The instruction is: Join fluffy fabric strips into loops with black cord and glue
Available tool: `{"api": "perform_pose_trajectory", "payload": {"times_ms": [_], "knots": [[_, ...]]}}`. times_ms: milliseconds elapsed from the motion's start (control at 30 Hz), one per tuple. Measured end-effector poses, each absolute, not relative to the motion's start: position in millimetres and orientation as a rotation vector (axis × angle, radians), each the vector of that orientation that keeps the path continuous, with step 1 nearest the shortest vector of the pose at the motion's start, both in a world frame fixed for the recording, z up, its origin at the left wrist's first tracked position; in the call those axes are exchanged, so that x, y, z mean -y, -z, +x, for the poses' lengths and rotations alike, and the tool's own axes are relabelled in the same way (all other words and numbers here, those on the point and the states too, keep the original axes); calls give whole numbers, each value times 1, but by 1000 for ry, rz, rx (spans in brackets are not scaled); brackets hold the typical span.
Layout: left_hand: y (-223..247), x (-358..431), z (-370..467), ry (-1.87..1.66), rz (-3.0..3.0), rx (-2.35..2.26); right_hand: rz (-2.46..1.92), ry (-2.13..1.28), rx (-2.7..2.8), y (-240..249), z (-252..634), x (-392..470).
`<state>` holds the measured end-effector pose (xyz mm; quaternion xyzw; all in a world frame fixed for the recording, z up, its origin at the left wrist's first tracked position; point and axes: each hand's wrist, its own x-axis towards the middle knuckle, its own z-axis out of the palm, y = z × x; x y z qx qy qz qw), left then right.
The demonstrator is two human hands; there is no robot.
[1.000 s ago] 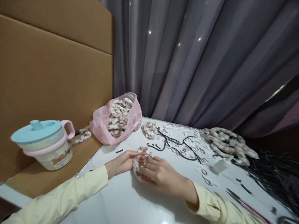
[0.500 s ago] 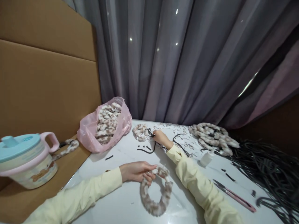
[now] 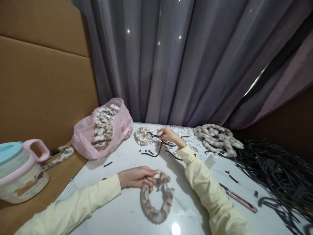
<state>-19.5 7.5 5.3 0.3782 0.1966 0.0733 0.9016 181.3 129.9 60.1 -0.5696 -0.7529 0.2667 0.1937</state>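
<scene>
My left hand (image 3: 139,177) is closed on the upper left of a fluffy white and brown ring (image 3: 156,212), which hangs low over the table front. Farther back, my right hand (image 3: 170,136) reaches over a few thin black cords (image 3: 154,134), its fingers apart; whether a fingertip touches a cord is hard to see. Just left of those cords lies a small bundle of fluffy rings (image 3: 142,135). Short black cord pieces (image 3: 147,152) and a longer curved cord (image 3: 156,154) are in front of it.
A pink plastic bag (image 3: 124,125) full of fluffy rings stands left. Small clear bits (image 3: 181,130) lie behind my right hand. At right are a fluffy ring pile (image 3: 215,137), a white bottle (image 3: 211,160), a pink cutter (image 3: 241,199), and black cords (image 3: 276,176). A lidded cup (image 3: 22,176) stands far left.
My right hand has loosened from a pinch on the black cords, and its fingers are spread above them. My left hand still holds the fluffy ring. The whole view has shifted slightly.
</scene>
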Motion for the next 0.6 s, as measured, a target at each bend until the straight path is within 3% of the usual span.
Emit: {"api": "perform_pose_trajectory", "payload": {"times_ms": [600], "knots": [[-12, -6, -21, -89, 971, -414, -1167, -1076, 1646, -124, 214, -92]]}}
